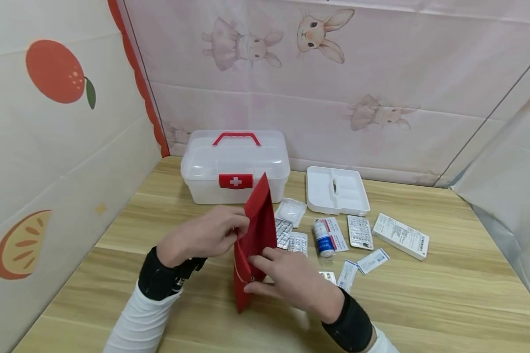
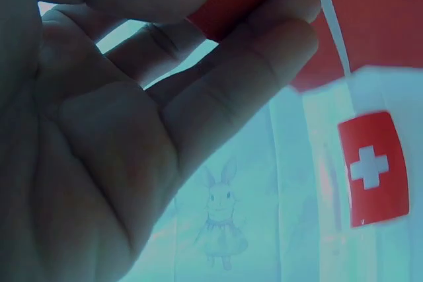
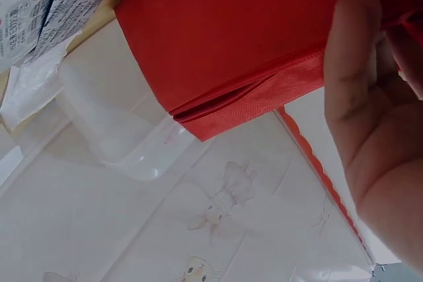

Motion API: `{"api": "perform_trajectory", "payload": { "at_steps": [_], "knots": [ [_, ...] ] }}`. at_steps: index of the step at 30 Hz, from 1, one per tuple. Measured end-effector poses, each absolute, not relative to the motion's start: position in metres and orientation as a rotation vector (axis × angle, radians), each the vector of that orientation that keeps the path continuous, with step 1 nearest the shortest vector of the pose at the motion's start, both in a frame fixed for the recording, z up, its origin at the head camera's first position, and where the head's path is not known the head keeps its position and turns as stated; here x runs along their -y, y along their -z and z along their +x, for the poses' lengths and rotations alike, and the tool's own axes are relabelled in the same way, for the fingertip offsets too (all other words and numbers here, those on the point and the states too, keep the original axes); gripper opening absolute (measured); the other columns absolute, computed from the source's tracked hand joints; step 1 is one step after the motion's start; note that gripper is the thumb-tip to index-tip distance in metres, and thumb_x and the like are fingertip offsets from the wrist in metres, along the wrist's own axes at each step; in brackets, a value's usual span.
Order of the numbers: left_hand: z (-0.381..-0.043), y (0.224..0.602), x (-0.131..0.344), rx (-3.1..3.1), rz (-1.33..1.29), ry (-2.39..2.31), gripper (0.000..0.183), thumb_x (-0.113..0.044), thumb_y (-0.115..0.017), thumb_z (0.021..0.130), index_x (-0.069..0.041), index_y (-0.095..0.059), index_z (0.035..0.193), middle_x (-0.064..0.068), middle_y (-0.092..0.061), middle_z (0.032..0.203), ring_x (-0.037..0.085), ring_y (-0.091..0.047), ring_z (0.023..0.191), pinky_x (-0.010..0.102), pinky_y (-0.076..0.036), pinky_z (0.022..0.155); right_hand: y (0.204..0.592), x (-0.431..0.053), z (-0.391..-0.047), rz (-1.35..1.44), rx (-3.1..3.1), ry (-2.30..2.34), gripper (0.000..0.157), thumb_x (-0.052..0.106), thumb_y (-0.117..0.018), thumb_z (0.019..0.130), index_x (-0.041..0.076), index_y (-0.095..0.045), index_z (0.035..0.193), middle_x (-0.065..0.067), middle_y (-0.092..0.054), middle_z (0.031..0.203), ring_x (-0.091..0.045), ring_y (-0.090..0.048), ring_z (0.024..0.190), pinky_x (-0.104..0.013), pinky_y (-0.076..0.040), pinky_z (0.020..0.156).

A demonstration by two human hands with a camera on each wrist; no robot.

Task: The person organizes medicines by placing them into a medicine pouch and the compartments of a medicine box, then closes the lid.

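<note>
Left hand (image 1: 203, 234) pinching red pouch (image 1: 262, 218) by left side, right hand (image 1: 291, 279) gripping near end. Pouch standing upright, near side of box (image 1: 194, 166). Looks like opening step; next move probably calling for spreading mouth wider. White cross showing on latch (image 1: 224, 181); carton (image 1: 402, 236), bottle (image 1: 324, 238) print staying unreadable.

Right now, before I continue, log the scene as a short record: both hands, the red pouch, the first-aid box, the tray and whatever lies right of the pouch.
Left hand: pinches the red pouch
Right hand: grips the pouch's near end
Pouch position: held on edge
First-aid box: lid on, behind the pouch
White tray: right of the box
Right of pouch: blister packs, bottle, white carton
</note>
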State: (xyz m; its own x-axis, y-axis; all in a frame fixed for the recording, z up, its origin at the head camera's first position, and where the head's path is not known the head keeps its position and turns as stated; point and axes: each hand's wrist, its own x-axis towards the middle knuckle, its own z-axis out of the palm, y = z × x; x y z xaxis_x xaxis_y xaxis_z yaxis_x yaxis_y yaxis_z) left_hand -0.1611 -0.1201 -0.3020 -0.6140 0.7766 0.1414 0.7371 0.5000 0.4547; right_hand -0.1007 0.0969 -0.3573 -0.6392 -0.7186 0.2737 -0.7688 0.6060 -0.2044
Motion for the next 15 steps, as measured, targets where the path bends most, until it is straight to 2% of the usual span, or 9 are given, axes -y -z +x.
{"api": "perform_trajectory", "payload": {
  "at_steps": [7, 15],
  "knots": [
    [-0.165, 0.3, 0.127, -2.72, 1.26, -0.716, 0.018, 0.004, -0.065, 0.087, -0.013, -0.063, 0.081, -0.004, -0.057, 0.081, 0.01, -0.053, 0.072, 0.021, -0.052, 0.065, 0.359, -0.096, -0.101, 1.15, 2.649, -0.392, 0.029, 0.048, -0.068, 0.091, 0.02, -0.07, 0.095, 0.007, -0.062, 0.081, -0.005, -0.051, 0.066, -0.013, -0.038, 0.055],
    [-0.165, 0.3, 0.133, -2.822, 1.112, -0.627, 0.016, 0.002, -0.064, 0.087, -0.013, -0.064, 0.084, -0.005, -0.058, 0.079, 0.01, -0.052, 0.066, 0.023, -0.05, 0.062, 0.362, -0.092, -0.102, 1.053, 2.623, -0.376, 0.027, 0.046, -0.067, 0.092, 0.02, -0.071, 0.095, 0.006, -0.06, 0.077, -0.006, -0.048, 0.064, -0.014, -0.04, 0.054]
  ]
}}
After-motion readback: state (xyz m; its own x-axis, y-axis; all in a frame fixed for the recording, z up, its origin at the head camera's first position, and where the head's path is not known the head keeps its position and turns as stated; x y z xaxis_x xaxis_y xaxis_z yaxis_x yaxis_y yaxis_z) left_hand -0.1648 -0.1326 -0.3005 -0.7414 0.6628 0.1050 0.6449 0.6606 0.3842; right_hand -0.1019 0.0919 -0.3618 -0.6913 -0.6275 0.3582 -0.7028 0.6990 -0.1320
